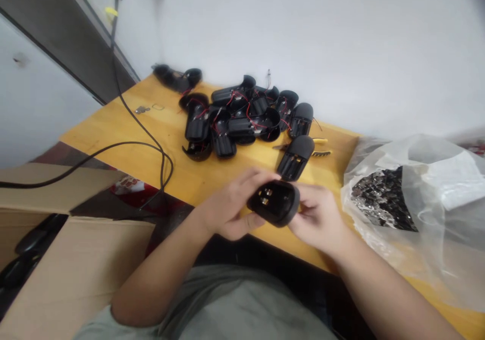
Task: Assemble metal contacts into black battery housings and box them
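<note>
Between my two hands is a black plastic housing (278, 206), tilted so its hollow inside faces me, with small brass-coloured metal pieces visible within. My left hand (238, 206) grips its left end, thumb below and fingers along the top. Around the right end my right hand (316, 216) is closed, its fingertips partly hidden behind the housing. Just beyond lies a similar black housing (297, 155) on the table. Pliers with yellow-and-black handles (321, 148) lie beside it, partly covered.
Several black housings with red wires (231, 123) are heaped on the wooden table (182, 173). At right, a clear plastic bag (435, 178) holds many small shiny metal parts (382, 198). A black cable (125, 102) hangs at left. An open cardboard box (102, 249) stands below the table edge.
</note>
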Motion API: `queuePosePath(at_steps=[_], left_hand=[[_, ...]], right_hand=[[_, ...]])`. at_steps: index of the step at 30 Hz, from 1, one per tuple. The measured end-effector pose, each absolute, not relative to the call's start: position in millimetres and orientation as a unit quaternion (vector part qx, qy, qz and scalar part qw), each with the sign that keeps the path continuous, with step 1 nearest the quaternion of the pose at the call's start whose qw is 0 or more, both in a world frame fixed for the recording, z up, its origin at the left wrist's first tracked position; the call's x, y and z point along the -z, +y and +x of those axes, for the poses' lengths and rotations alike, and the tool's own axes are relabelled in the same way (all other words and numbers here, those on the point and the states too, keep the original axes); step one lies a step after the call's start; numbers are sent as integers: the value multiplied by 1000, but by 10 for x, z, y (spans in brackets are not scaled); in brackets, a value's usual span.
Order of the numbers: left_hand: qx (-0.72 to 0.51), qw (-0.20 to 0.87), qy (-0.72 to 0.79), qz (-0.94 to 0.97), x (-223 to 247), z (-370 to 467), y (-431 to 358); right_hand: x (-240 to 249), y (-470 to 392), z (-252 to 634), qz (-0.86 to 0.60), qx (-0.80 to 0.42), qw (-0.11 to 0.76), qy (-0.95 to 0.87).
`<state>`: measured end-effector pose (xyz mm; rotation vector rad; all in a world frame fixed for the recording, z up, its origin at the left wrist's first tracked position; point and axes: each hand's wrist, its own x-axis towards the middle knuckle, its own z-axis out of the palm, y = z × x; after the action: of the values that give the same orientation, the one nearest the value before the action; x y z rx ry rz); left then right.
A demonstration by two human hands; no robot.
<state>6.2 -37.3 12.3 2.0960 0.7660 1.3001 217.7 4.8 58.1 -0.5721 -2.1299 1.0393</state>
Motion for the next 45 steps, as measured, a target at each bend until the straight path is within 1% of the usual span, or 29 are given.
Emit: queuePosePath(at_steps=[3,5,8,10,12,18,21,28,35,38,40,43,45], left_hand=[[-484,270,282,783,-123,64,-381],[-484,270,281,784,-126,63,-383],[-481,273,280,784,-137,63,-384],[-481,278,279,783,-147,68,-385],[-487,287,280,776,-155,80,-390],[-509,309,272,756,-131,118,-392],[-516,309,260,756,-101,120,-382],[-507,321,249,760,-92,107,-363],[-496,305,267,768,-126,103,-363],[-498,288,275,770,-146,105,-365],[-506,271,279,770,-148,114,-369],[-505,252,284,775,-132,134,-383],[-494,251,284,783,-117,144,-392]], right_hand=[[-642,39,2174,-242,-500,302,-774],[-673,41,2173,-249,-547,287,-746],[-686,51,2176,-243,-584,285,-720],[-674,51,2179,-239,-587,288,-718],[-649,38,2183,-238,-551,306,-739],[-541,-24,2169,-219,-363,374,-825],[-500,-34,2158,-212,-304,398,-839],[-507,-47,2177,-216,-280,401,-845],[-524,-26,2178,-222,-308,380,-843],[-612,-10,2165,-233,-353,365,-829],[-695,16,2160,-250,-427,344,-798],[-792,83,2182,-289,-578,263,-717],[-809,132,2216,-308,-654,200,-661]])
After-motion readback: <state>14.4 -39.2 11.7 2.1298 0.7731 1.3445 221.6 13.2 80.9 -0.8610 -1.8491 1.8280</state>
